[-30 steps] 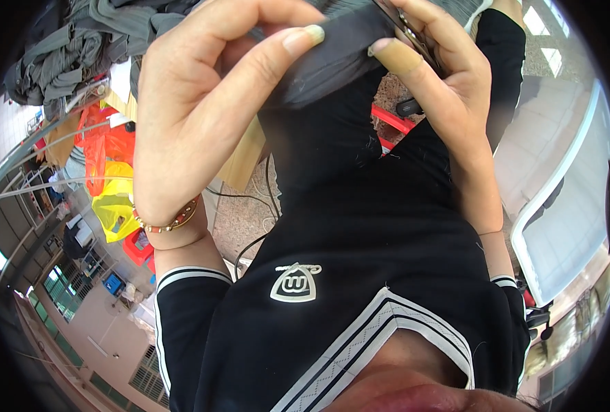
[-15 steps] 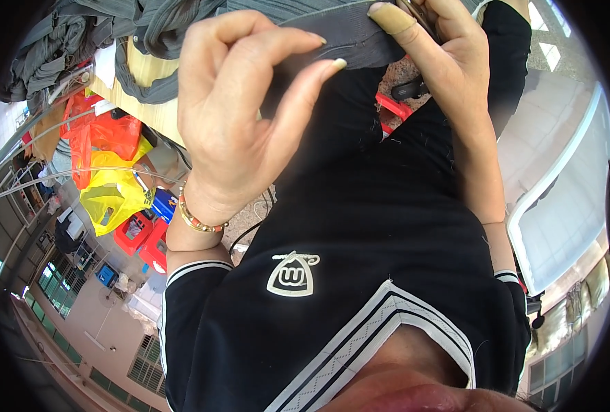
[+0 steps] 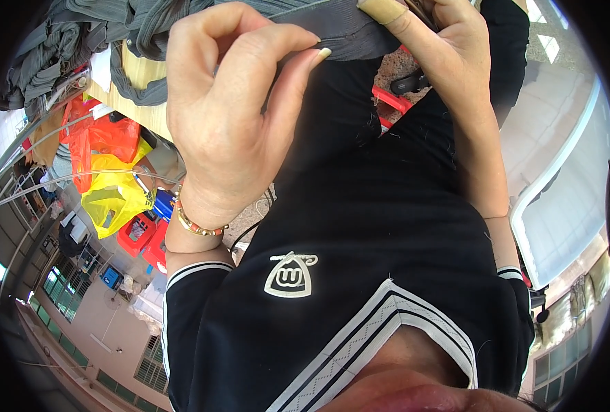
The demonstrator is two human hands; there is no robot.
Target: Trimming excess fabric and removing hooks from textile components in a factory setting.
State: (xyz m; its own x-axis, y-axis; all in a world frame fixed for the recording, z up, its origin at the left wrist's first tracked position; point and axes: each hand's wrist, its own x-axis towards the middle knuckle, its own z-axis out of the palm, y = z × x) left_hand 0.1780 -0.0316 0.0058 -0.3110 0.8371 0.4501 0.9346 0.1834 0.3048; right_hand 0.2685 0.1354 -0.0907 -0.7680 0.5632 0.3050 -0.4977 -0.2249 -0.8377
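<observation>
Beyond the black shirt [image 3: 360,233], at the top of view, a dark grey fabric band [image 3: 353,33] runs between 2 hands. Ahead of the shirt's left side, the left hand [image 3: 226,113] has its thumb and index fingertips almost meeting, just at the band; whether they pinch cloth or a thread, I cannot tell. Ahead of the shirt's right side, the right hand [image 3: 459,69] grips the band, its thumb in a tan wrap [image 3: 385,9] laid over the cloth, its other fingers partly cut off. On the shirt's chest sits 1 white triangular badge [image 3: 288,277], a letter-like mark inside. Left of the shirt are a red bag [image 3: 109,141] and a yellow bag [image 3: 109,199] with dark print too small to read.
</observation>
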